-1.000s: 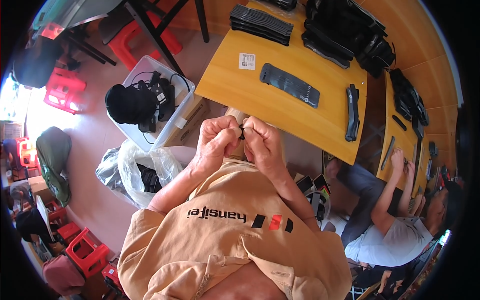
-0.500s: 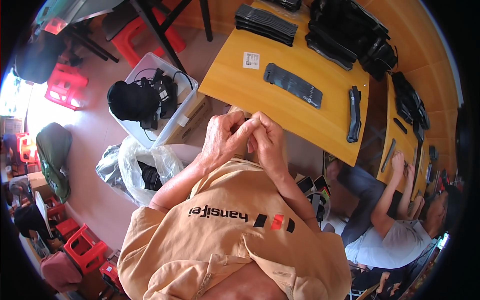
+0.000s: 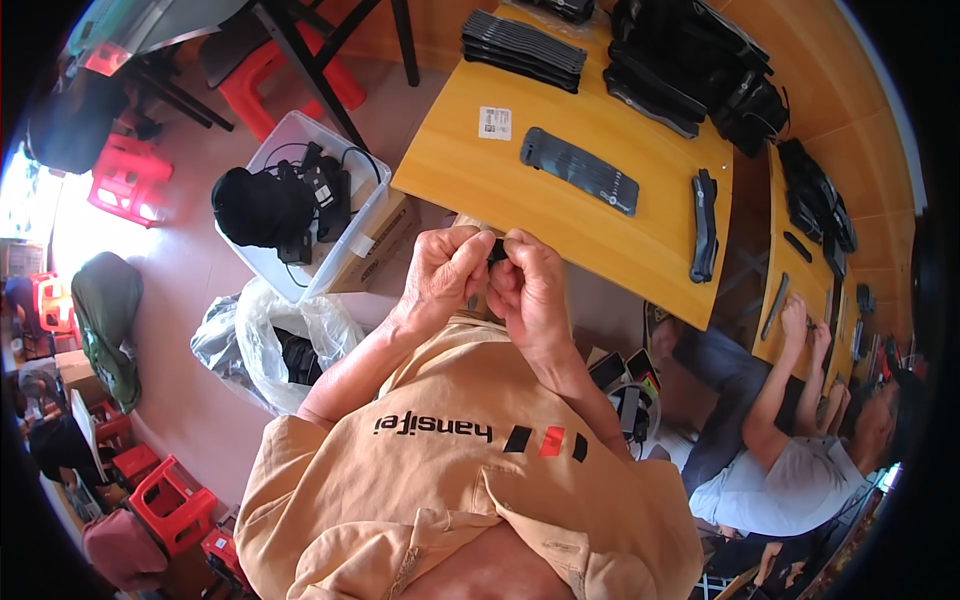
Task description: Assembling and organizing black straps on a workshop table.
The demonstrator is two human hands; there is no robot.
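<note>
Held close together in front of my body, just off the near edge of the yellow table (image 3: 450, 150), are my left hand (image 3: 440, 277) and my right hand (image 3: 530, 285). Both are closed, with thumbs and fingers pinching a small black piece (image 3: 497, 251) between them. Fingers cover most of it, so its kind cannot be made out. Beyond my hands a flat dark grey band (image 3: 580, 170) lies on the table. To its right rests a narrow folded black band (image 3: 704, 226), and to its left a white printed label (image 3: 495, 122).
At the table's far side are a stack of dark bands (image 3: 522, 52) and a black pile (image 3: 665, 75). Left of me stand a clear plastic bin (image 3: 370, 200) with black items and cables, and a plastic bag (image 3: 262, 345). A co-worker (image 3: 775, 485) sits at right.
My hands have parted slightly, and the small black piece now shows between the fingertips. The view has shifted a little; the things on the table lie as before.
</note>
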